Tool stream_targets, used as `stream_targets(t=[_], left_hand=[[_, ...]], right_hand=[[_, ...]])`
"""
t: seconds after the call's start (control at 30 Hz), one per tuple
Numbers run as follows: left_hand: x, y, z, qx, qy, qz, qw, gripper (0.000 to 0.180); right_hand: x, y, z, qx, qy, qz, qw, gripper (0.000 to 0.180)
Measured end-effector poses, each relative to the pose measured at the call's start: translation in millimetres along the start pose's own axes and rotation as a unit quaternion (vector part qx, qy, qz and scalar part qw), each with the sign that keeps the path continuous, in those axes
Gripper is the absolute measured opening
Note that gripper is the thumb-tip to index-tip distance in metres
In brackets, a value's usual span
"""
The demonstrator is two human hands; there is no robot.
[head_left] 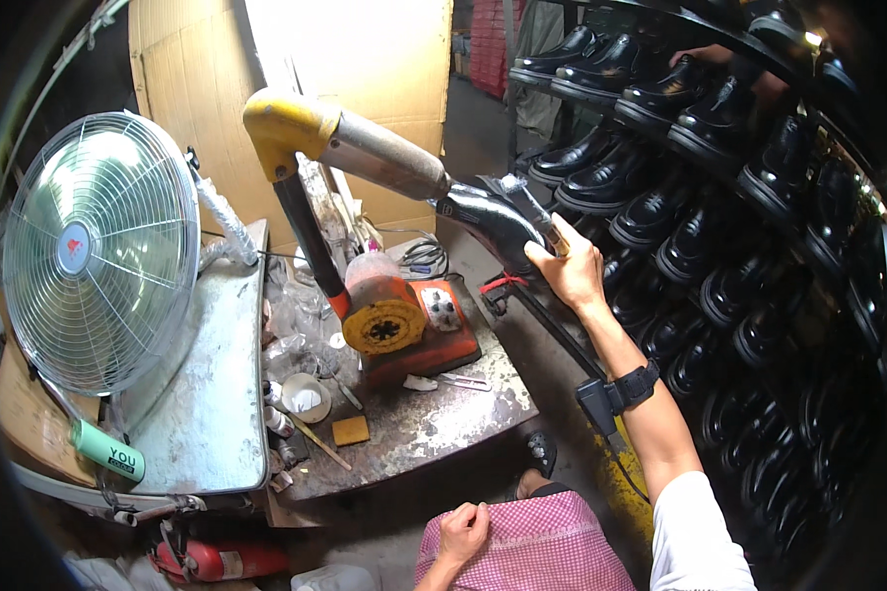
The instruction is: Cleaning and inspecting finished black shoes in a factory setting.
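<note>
My right hand [570, 264] is raised at the right of centre, its fingers closed round the handle of a brush [530, 205] with a pale, worn head. Right beside the hand is a shiny black shoe [488, 222]; whether my thumb touches it I cannot tell. The shoe lies at the end of a grey barrel [384, 156] with a yellow elbow, which looks like a hot-air tool. Low in view, my left hand [463, 532] rests curled on a pink checked cloth [532, 547] over my lap. Nothing shows in its fingers.
Racks of black shoes [660, 212] rise along the right. At the left stand a round wire-guarded fan [99, 251] and a green can [106, 451]. An orange machine base [458, 345], a yellow block [350, 430] and clutter occupy the worn bench [414, 448]. A red extinguisher-like cylinder [222, 559] lies below.
</note>
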State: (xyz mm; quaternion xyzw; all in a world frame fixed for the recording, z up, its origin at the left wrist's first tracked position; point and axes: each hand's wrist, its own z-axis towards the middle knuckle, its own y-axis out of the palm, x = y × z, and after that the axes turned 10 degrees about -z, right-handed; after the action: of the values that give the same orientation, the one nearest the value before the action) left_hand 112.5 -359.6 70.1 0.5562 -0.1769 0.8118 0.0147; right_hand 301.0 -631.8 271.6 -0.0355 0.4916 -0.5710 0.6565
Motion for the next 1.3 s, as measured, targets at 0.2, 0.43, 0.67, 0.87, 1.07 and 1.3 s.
stream_targets(t=[0.2, 0.43, 0.67, 0.87, 1.07, 1.3], left_hand=[[8, 2, 0, 0.034, -0.002, -0.018, 0.999, 0.028], [7, 8, -7, 0.024, -0.031, -0.003, 0.999, 0.030], [25, 6, 47, -0.028, -0.370, -0.317, 0.873, 0.054], [59, 40, 90, -0.195, -0.348, -0.470, 0.787, 0.049], [126, 82, 80, -0.219, -0.240, -0.393, 0.860, 0.033], [159, 106, 71, -0.237, -0.286, -0.428, 0.824, 0.047]], right_hand=[[34, -25, -41, 0.035, -0.062, 0.059, 0.996, 0.056], [73, -91, -120, 0.003, -0.028, 0.097, 0.995, 0.054], [123, -167, -224, -0.145, 0.217, 0.520, 0.813, 0.058], [165, -218, -308, -0.306, 0.217, 0.380, 0.846, 0.096], [196, -239, -367, -0.278, 0.268, 0.339, 0.858, 0.097], [180, -257, -415, 0.009, 0.388, 0.548, 0.741, 0.076]])
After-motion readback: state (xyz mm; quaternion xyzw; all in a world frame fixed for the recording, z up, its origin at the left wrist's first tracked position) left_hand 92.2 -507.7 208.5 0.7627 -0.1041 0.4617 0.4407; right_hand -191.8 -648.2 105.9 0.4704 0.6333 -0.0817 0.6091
